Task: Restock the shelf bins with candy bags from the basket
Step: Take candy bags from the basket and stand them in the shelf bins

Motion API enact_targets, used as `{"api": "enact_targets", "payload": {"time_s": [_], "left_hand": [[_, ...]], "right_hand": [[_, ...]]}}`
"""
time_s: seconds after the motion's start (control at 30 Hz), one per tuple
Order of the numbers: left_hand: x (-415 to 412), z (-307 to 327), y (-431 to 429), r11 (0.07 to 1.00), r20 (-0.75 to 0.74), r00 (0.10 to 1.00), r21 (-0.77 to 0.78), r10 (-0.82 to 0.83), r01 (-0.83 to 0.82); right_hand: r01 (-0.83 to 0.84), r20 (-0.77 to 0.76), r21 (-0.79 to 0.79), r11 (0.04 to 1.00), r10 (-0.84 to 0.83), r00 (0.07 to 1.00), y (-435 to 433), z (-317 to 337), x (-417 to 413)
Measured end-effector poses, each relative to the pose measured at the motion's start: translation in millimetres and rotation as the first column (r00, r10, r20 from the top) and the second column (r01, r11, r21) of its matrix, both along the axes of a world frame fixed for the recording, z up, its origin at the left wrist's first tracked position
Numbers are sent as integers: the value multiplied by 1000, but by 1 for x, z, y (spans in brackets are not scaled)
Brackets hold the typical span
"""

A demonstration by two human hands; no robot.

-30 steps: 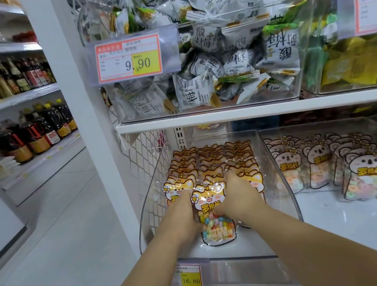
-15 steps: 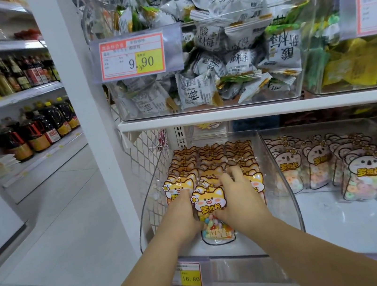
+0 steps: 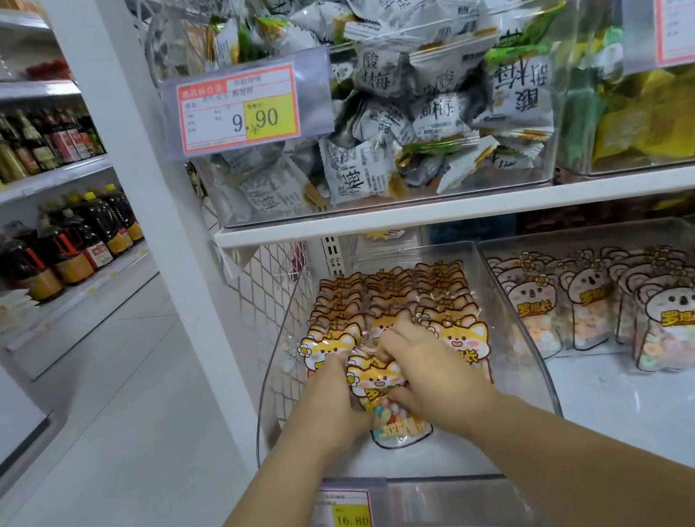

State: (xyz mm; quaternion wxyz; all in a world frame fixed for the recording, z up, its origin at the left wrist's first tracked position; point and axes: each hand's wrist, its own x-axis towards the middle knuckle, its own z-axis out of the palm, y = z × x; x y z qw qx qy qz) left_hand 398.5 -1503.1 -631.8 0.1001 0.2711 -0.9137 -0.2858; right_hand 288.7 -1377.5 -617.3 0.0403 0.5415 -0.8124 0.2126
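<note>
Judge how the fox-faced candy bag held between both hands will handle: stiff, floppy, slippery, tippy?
Probably floppy: the candy bag is thin clear film, gathered between the left hand and right hand. Likely bottom-heavy, since the coloured candies sit low, so it may stand yet lean without the row behind. The glossy film looks slippery.

We are in a shop. We see a price tag (image 3: 237,110) with 9.90 on it up high, and a small price tag (image 3: 345,515) with 16.80 down low. Clear bins (image 3: 517,327) on the white shelf (image 3: 464,206) hold many candy bags (image 3: 392,297) that all look the same. Across the floor (image 3: 110,414), dark bottles (image 3: 62,254) stand in rows on more long shelves (image 3: 29,188).
</note>
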Motion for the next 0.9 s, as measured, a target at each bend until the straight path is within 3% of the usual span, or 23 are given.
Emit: {"api": "enact_targets", "payload": {"time_s": [0.07, 0.27, 0.4, 0.47, 0.53, 0.57, 0.77, 0.9], "left_hand": [[-2, 1, 1, 998, -2, 1000, -55, 19, -19], [-6, 3, 3, 979, 45, 997, -200, 58, -48], [-7, 2, 4, 973, 70, 995, -225, 74, -57], [-7, 1, 4, 973, 77, 992, -213, 104, -86], [-7, 2, 6, 976, 68, 990, -188, 120, -106], [-7, 3, 7, 979, 66, 991, -175, 120, -107], [-4, -3, 3, 1000, -43, 999, 13, -3, 3], [0, -2, 7, 993, 128, 986, -9, -111, 114]], "right_hand": [[16, -84, -14, 1000, -17, 996, -4, -3, -2], [304, -229, 4, 953, -295, 928, 4, 0, 1], [313, -90, -93, 945, -321, 943, 16, 8, 9], [292, -39, 125, 948, -289, 957, 19, 6, 14], [238, 43, 380, 894, -274, 961, 21, 0, 15], [210, 93, 431, 878, -275, 957, 21, -2, 14], [121, 253, 450, 885, -257, 933, 18, -11, 10], [174, 211, 438, 882, -289, 934, 18, -20, 14]]}}
